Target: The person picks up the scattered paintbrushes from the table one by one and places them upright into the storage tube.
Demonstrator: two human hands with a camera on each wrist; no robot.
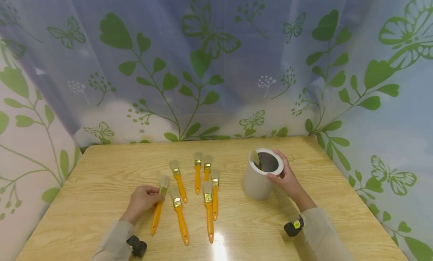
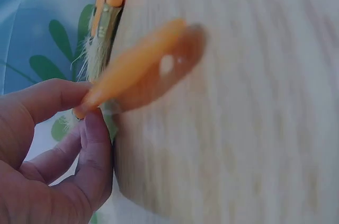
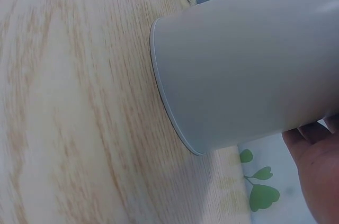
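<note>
My left hand point(image 1: 143, 199) pinches a flat paintbrush point(image 1: 157, 216) near its metal ferrule, bristles pointing away from me. In the left wrist view its orange handle point(image 2: 139, 62) stretches out from thumb and fingers, low over the table. On the right, a light grey cylindrical container point(image 1: 254, 183) stands upright on the table. My right hand point(image 1: 288, 181) grips its rim from the right side, the thumb at the near edge. Inside leans a brush, with pale bristles point(image 1: 255, 159) showing at the opening. The right wrist view shows the container's smooth wall point(image 3: 243, 70) and part of the hand.
Several more orange-handled paintbrushes lie between my hands, among them one wide brush point(image 1: 208, 212) and another point(image 1: 181, 219) beside the held one. The wooden table point(image 1: 257, 231) ends at a curtain point(image 1: 152, 103) printed with leaves and butterflies.
</note>
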